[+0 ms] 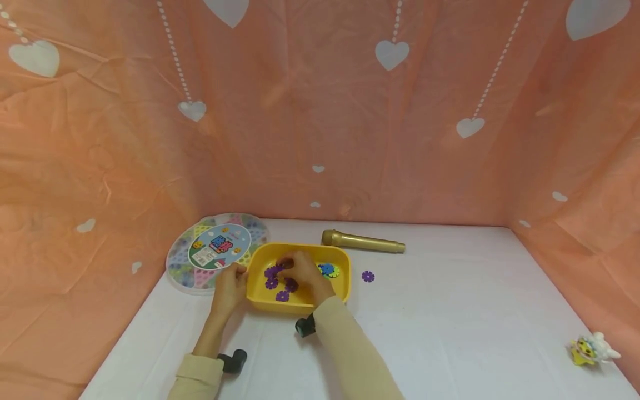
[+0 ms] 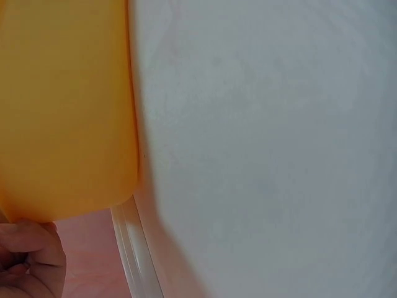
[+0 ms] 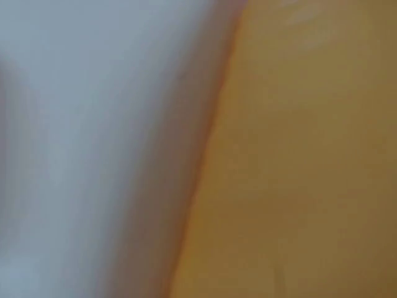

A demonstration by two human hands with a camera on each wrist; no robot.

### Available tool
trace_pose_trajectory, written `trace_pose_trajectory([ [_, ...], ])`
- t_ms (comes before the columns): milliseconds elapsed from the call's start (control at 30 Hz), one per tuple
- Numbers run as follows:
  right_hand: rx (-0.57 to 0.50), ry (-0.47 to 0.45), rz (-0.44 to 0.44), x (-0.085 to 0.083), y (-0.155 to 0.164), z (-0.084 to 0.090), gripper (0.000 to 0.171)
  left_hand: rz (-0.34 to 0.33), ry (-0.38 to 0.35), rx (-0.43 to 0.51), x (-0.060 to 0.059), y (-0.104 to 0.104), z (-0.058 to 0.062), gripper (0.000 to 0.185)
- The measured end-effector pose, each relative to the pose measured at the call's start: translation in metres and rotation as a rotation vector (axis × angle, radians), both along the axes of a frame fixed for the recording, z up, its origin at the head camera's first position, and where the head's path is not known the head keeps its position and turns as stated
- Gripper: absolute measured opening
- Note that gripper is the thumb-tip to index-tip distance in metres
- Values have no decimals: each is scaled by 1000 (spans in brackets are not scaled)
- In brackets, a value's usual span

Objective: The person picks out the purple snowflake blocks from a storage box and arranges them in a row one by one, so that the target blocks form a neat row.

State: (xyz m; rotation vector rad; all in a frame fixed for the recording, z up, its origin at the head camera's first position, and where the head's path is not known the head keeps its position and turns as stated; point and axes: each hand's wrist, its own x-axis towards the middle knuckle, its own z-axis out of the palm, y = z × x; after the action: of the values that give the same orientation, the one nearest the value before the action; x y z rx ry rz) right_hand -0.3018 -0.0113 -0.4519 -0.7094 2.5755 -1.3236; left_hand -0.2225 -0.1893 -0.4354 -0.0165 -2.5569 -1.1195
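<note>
A yellow plastic basin [image 1: 300,304] stands on the white-covered table. My left hand [image 1: 230,289] grips its left rim; in the left wrist view the curled fingers [image 2: 37,257] are at the basin's corner. Inside lie several purple snowflake discs [image 1: 282,296] on the left, and blue and yellow-green discs [image 1: 327,270] on the right. My right hand [image 1: 302,272] reaches down into the basin with bent fingers among the purple discs. I cannot tell whether it pinches one. The right wrist view is blurred and shows only the basin's yellow wall [image 3: 298,155] beside the table.
Behind the basin on the left lies a round clear case [image 1: 180,272] with a printed label. A gold microphone-shaped stick [image 1: 365,242] lies behind it, and a single purple disc [image 1: 368,276] to its right. A small white-and-yellow figurine [image 1: 590,350] is at the right edge.
</note>
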Motion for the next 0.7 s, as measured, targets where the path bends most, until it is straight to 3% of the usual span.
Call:
trace_pose_trajectory([
  [200, -181, -16, -56, 3, -1, 11, 26, 1, -1, 0, 0, 0, 1, 8],
  [433, -355, 92, -29, 9, 16, 34, 28, -5, -9, -4, 1, 0, 1, 9],
  [567, -353, 162, -29, 8, 41, 51, 30, 0, -23, 1, 1, 0, 3, 10],
  [700, -296, 190, -87, 4, 80, 58, 30, 1, -40, 1, 2, 1, 4, 11],
])
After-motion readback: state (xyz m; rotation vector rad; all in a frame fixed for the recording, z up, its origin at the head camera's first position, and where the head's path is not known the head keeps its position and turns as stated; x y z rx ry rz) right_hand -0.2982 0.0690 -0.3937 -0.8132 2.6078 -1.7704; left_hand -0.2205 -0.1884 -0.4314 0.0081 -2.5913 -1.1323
